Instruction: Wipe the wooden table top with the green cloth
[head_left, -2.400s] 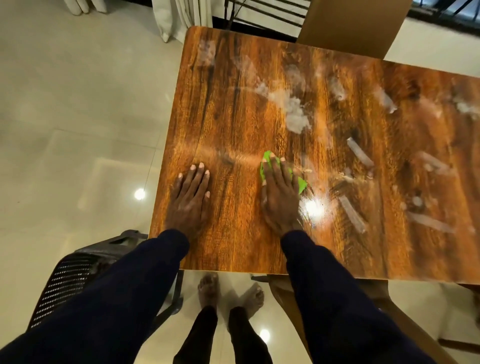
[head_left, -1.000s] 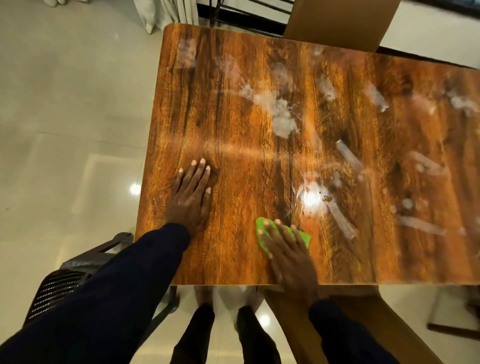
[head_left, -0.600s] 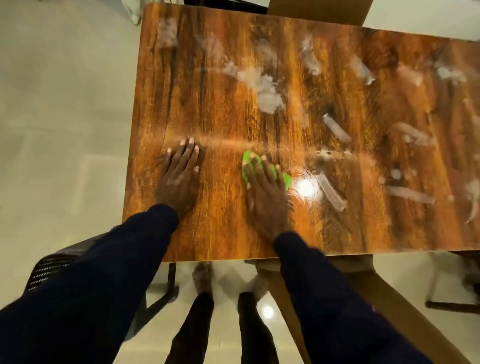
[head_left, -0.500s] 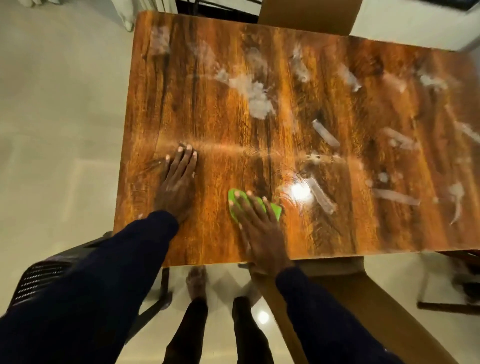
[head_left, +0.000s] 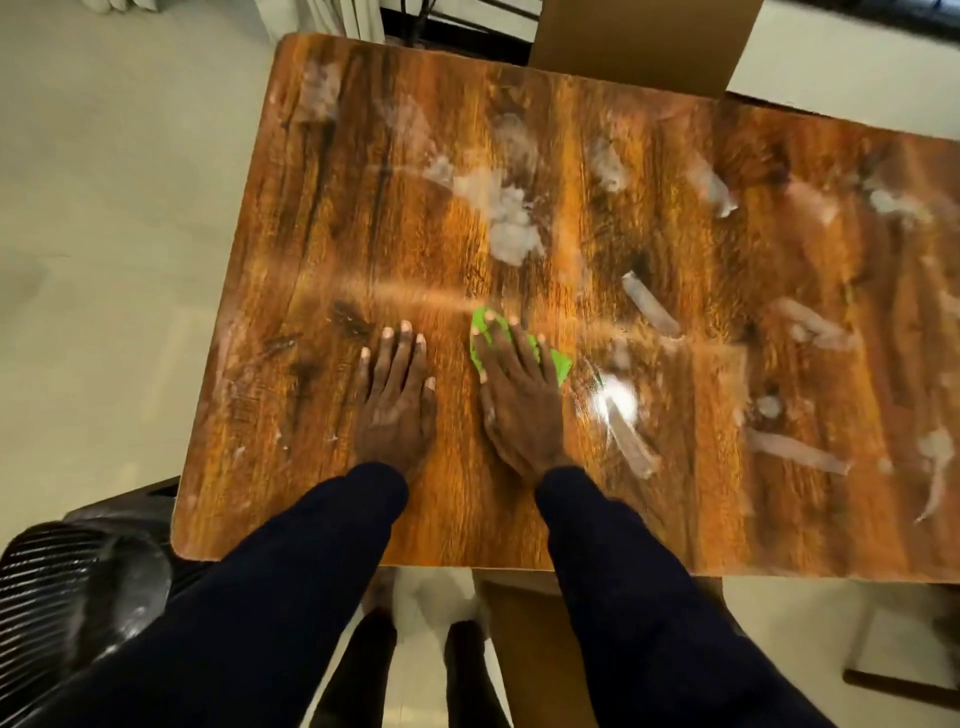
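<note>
Pressing flat on a small bright green cloth, the right hand lies with its fingers straight and spread. The cloth shows past its fingertips and along its little-finger side. The cloth sits on the glossy brown wood-grain surface, left of centre, well apart from both the near edge and the rounded left edge. The left hand rests palm-down just beside the right hand, fingers straight, holding nothing. Bare wood lies between the hands and the near edge. To the right and toward the far edge the top carries white smears and streaks. A black slatted plastic chair stands off the near left corner on the pale tiled floor. Compared with half a second ago, the right hand and cloth have moved away from the near edge and are now level with the left hand, which has kept its place.
</note>
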